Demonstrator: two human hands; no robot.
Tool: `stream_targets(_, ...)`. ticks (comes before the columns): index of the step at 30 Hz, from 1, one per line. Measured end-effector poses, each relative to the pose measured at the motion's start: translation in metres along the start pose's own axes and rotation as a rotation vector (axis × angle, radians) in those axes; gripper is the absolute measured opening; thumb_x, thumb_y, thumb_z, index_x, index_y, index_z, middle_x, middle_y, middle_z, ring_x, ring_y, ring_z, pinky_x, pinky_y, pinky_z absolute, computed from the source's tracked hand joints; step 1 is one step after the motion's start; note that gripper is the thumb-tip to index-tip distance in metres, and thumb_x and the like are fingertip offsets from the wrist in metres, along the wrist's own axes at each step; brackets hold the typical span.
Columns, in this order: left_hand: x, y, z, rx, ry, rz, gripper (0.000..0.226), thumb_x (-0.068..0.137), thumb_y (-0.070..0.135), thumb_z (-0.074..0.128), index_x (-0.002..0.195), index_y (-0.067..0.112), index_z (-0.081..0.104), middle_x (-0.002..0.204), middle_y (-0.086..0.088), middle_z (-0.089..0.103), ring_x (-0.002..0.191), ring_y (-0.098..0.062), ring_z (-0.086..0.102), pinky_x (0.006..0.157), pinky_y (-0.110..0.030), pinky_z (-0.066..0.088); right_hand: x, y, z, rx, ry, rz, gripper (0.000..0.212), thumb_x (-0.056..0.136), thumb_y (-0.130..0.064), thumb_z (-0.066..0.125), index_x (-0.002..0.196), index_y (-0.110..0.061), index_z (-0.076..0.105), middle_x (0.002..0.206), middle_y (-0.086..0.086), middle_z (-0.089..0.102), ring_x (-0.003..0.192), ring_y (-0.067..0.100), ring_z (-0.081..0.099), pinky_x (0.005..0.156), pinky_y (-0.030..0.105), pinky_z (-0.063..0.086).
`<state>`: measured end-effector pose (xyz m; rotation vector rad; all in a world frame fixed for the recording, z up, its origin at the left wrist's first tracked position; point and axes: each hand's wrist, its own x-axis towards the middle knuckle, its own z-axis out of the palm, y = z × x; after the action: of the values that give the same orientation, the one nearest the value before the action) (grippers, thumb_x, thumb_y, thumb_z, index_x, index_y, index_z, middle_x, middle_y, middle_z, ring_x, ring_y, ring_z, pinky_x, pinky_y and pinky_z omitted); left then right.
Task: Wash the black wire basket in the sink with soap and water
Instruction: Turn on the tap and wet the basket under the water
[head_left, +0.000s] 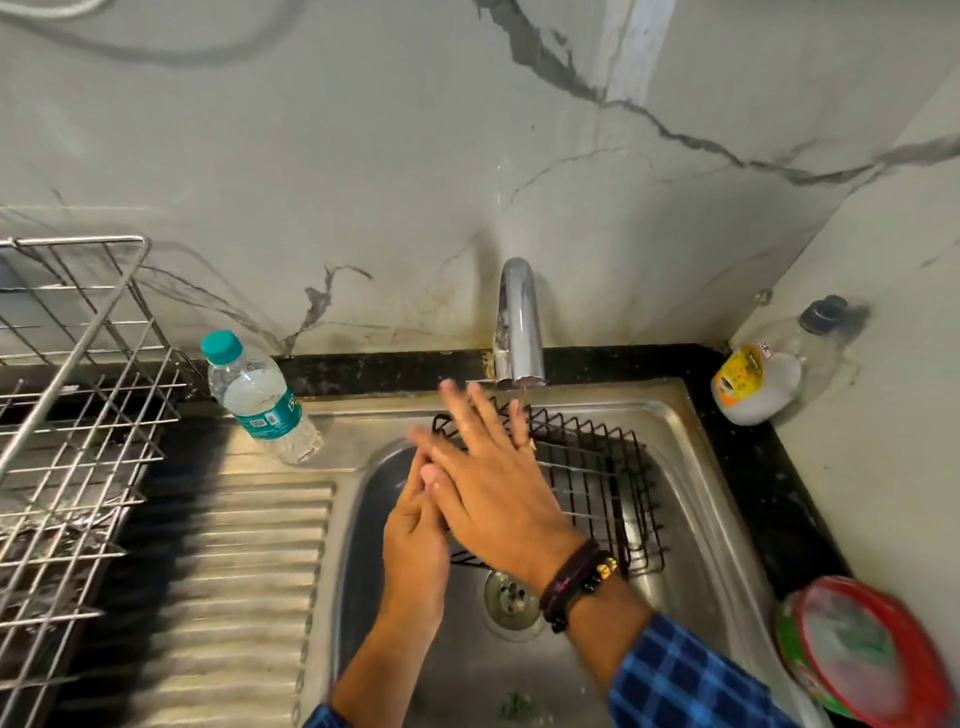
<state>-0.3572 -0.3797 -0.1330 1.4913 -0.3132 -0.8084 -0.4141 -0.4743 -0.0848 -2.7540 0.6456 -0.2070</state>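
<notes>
Black wire basket (597, 478): lies in the steel sink (691, 519), under and beyond both hands, mostly showing right of them. Right hand (488, 483) flat, fingers straight, laid across the straight-fingered left hand (415, 535); neither grips anything. Tap (519, 322) just beyond the fingertips. Water bottle (260, 400) and wire dish rack (78, 415) to their left; tipped yellow-labelled bottle (753, 379) on black counter (748, 467), far right; marble-patterned wall (363, 156) behind

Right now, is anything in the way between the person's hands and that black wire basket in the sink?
Nothing visible is. The left hand and right hand, pressed together, are just over the black wire basket lying in the steel sink.
</notes>
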Motion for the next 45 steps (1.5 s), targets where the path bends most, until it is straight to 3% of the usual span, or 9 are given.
stream_targets(3, 0.004, 0.017, 0.008, 0.273, -0.002, 0.117, 0.032, 0.104, 0.031, 0.046, 0.130, 0.032, 0.066, 0.117, 0.011, 0.073, 0.103, -0.002, 0.069, 0.094, -0.040, 0.056, 0.000, 0.020, -0.020, 0.052, 0.012, -0.076, 0.040, 0.102, -0.039, 0.029, 0.120, -0.036, 0.064, 0.137, -0.016, 0.056, 0.141, 0.007, 0.032, 0.123, 0.051, 0.011)
stream_targets(7, 0.019, 0.054, 0.026, 0.749, -0.041, 0.319, 0.041, 0.103, 0.037, 0.043, 0.093, 0.016, 0.077, 0.132, 0.004, 0.067, 0.061, -0.003, 0.063, 0.062, -0.028, 0.052, 0.017, 0.052, -0.045, 0.318, 0.072, 0.231, 0.032, 0.105, -0.030, 0.039, 0.117, -0.023, 0.068, 0.113, -0.005, 0.063, 0.104, 0.009, 0.056, 0.091, 0.026, 0.046)
stream_targets(10, 0.030, 0.071, 0.041, 0.924, -0.033, 0.438, 0.051, 0.102, 0.035, 0.043, 0.069, 0.010, 0.072, 0.152, 0.017, 0.045, 0.068, -0.008, 0.066, 0.062, -0.028, 0.052, 0.027, 0.062, -0.049, 0.424, 0.166, 0.358, 0.026, 0.104, -0.027, 0.042, 0.111, -0.019, 0.066, 0.106, -0.005, 0.062, 0.094, 0.013, 0.061, 0.076, 0.026, 0.050)
stream_targets(17, 0.047, 0.092, 0.044, 0.885, 0.036, 0.314, 0.044, 0.104, 0.037, 0.040, 0.098, 0.017, 0.079, 0.155, 0.016, 0.041, 0.108, -0.012, 0.066, 0.077, -0.023, 0.047, -0.034, 0.021, -0.015, 0.468, 0.220, 0.131, 0.056, 0.104, -0.038, 0.028, 0.157, -0.023, 0.021, 0.169, -0.004, -0.005, 0.154, 0.010, -0.003, 0.125, 0.041, 0.015)
stream_targets(28, 0.042, 0.070, 0.027, 0.717, 0.130, 0.263, 0.058, 0.103, 0.036, 0.044, 0.052, 0.009, 0.048, 0.153, 0.014, 0.045, 0.082, 0.003, 0.064, 0.068, -0.021, 0.038, -0.010, 0.062, 0.001, 0.650, 0.162, 0.060, 0.062, 0.100, -0.046, 0.031, 0.159, -0.038, 0.011, 0.168, -0.007, 0.010, 0.154, 0.010, 0.002, 0.124, 0.053, 0.008)
stream_targets(32, 0.029, 0.059, 0.011, 0.457, 0.128, 0.222, 0.043, 0.103, 0.034, 0.049, 0.076, 0.008, 0.072, 0.144, 0.025, 0.048, 0.084, 0.029, 0.055, 0.076, -0.004, 0.038, 0.001, 0.083, 0.011, 0.699, 0.099, 0.344, 0.059, 0.100, -0.064, 0.020, 0.155, -0.044, 0.022, 0.165, -0.014, 0.017, 0.153, 0.007, 0.010, 0.123, 0.053, 0.016)
stream_targets(34, 0.024, 0.052, -0.004, 0.212, 0.108, 0.139, 0.034, 0.102, 0.033, 0.052, 0.076, 0.034, 0.074, 0.139, 0.024, 0.055, 0.081, 0.019, 0.059, 0.086, -0.020, 0.045, -0.012, 0.098, 0.016, 0.677, 0.065, 0.540, 0.063, 0.094, -0.074, 0.018, 0.150, -0.048, 0.031, 0.160, -0.013, 0.030, 0.150, 0.013, 0.024, 0.121, 0.054, 0.021)
stream_targets(39, 0.016, 0.037, -0.030, 0.030, 0.163, 0.044, 0.034, 0.104, 0.035, 0.045, 0.134, 0.042, 0.060, 0.086, 0.002, 0.044, 0.058, 0.003, 0.041, 0.057, -0.013, 0.038, -0.033, 0.113, 0.025, 0.918, 0.049, 0.986, 0.063, 0.099, -0.064, 0.032, 0.140, -0.021, 0.051, 0.138, 0.004, 0.055, 0.114, 0.020, 0.054, 0.099, 0.043, 0.047)
stream_targets(45, 0.013, 0.028, -0.046, 0.275, 0.206, 0.141, 0.037, 0.107, 0.038, 0.037, 0.135, 0.038, 0.059, 0.090, 0.006, 0.066, 0.079, -0.008, 0.065, 0.075, -0.020, 0.054, -0.023, 0.098, -0.007, 0.890, 0.249, 0.968, 0.046, 0.097, -0.061, 0.044, 0.113, -0.022, 0.061, 0.103, 0.003, 0.065, 0.085, 0.015, 0.061, 0.072, 0.044, 0.060)
